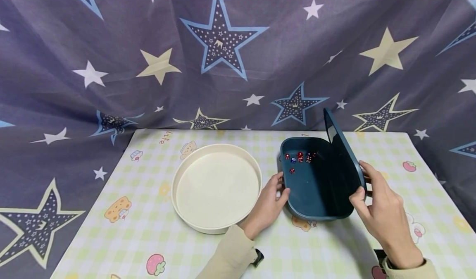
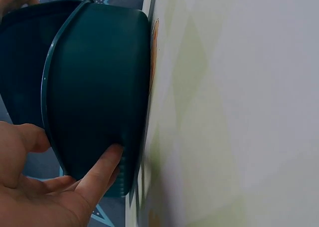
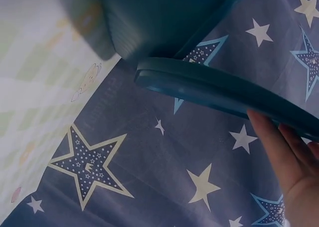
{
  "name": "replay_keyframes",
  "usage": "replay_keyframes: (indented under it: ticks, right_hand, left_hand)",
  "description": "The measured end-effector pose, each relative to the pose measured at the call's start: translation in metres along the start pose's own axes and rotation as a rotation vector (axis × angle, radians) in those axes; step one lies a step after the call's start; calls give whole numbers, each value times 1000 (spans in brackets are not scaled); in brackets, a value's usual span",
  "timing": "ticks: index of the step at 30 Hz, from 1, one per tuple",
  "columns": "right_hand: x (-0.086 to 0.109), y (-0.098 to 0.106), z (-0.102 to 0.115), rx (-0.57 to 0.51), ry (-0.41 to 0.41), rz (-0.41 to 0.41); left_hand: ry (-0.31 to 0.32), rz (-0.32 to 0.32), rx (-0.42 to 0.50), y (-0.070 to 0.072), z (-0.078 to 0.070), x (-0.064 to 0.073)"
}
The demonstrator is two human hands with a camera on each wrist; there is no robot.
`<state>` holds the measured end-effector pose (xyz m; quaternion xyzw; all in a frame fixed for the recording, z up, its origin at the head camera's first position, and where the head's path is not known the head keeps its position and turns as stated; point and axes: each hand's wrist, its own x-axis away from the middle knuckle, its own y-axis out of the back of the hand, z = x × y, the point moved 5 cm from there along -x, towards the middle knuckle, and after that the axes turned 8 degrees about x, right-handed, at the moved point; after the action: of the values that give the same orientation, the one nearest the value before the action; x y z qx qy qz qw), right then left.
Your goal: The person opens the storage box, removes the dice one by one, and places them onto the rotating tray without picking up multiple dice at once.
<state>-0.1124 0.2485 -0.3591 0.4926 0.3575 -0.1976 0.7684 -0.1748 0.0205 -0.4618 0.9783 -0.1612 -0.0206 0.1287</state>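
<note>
A dark teal box (image 1: 305, 198) with rounded corners sits on the right part of the table. Several small red dice (image 1: 292, 171) and blue dice (image 1: 293, 160) lie toward its far left corner. My left hand (image 1: 265, 204) holds the box's left side; in the left wrist view its thumb is at the rim and its fingers lie along the outer wall (image 2: 94, 87). At the right side, my right hand (image 1: 384, 206) grips the edge of the teal lid (image 1: 343, 146), which stands steeply tilted over the box's right side. The right wrist view shows fingertips (image 3: 259, 122) against the lid.
A round cream tray (image 1: 217, 188) stands left of the box, close by my left forearm. Below everything is a green-and-white checked tablecloth (image 1: 148, 213) with cartoon prints. Behind the table hangs a dark star-patterned curtain (image 1: 282, 60).
</note>
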Motion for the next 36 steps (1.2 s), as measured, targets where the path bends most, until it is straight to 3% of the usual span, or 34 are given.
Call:
replay_keyframes:
  ticks: [7, 18, 36]
  right_hand:
    - [-1, 5, -4, -15, -31, 8]
    - [-1, 11, -12, -40, -208, -13]
    - [1, 19, -30, -60, -355, -21]
  left_hand:
    - [7, -10, -3, 0, 0, -1]
    - [-12, -14, -3, 0, 0, -1]
    - [0, -26, -3, -1, 0, -1]
